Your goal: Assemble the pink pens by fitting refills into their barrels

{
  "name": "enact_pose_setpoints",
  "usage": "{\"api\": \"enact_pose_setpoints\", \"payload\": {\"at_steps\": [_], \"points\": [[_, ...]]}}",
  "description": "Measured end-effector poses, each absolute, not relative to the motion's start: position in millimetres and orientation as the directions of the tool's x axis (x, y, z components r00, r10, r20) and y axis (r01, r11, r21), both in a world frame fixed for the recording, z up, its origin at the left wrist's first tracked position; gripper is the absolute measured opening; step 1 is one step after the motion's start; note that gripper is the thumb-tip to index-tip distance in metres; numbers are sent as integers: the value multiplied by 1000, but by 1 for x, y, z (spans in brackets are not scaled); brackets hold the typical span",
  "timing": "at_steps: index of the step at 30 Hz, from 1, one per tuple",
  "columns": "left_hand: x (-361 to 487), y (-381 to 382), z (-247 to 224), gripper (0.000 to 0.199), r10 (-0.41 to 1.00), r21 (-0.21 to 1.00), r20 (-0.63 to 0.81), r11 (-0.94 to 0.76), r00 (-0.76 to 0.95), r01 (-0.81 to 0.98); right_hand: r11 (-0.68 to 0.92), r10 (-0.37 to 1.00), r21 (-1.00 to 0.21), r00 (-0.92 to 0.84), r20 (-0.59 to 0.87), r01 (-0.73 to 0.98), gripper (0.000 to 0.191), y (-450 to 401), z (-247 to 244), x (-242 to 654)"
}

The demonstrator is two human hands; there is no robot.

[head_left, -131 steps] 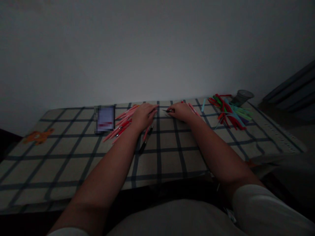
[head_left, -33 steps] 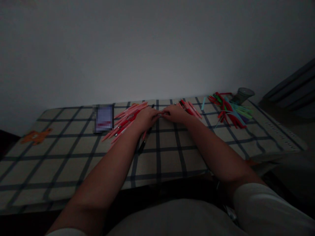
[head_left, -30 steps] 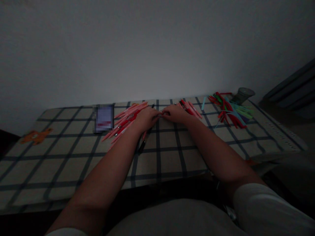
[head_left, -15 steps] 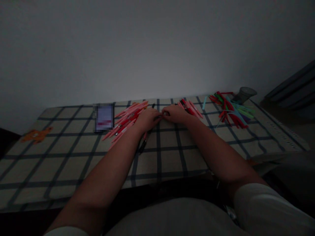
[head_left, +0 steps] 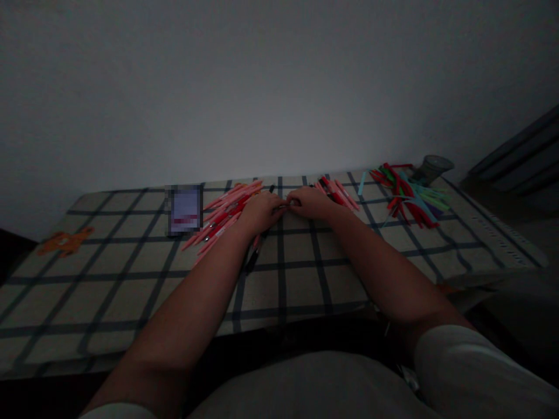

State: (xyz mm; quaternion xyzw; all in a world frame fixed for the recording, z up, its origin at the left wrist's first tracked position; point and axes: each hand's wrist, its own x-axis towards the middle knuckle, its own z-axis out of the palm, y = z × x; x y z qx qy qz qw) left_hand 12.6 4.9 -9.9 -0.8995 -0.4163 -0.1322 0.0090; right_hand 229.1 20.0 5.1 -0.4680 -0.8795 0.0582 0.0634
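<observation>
My left hand [head_left: 264, 210] and my right hand [head_left: 309, 202] meet over the middle of the checked cloth, fingertips pinched together around something too small and dark to make out. Beside my left hand lies a spread of pink and red pens [head_left: 225, 212], partly covered by that hand and forearm. A black-ended pen [head_left: 252, 260] sticks out below my left wrist. Behind and to the right of my right hand is a smaller group of pink and red pens [head_left: 342, 193].
A blurred-out tablet-like object [head_left: 186, 209] lies on the left of the checked tablecloth [head_left: 301, 291], with an orange bear print [head_left: 65, 241] further left. On the right are red, green and blue strips [head_left: 408, 201] and a grey cup [head_left: 437, 165] on its side.
</observation>
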Motion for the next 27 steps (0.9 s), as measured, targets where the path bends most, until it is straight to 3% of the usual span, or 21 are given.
{"api": "enact_pose_setpoints", "payload": {"at_steps": [27], "points": [[20,-5,-4,34,779,33,149,-619,608,785,537,841,-152,-540,23,830,34,17,10,229]]}}
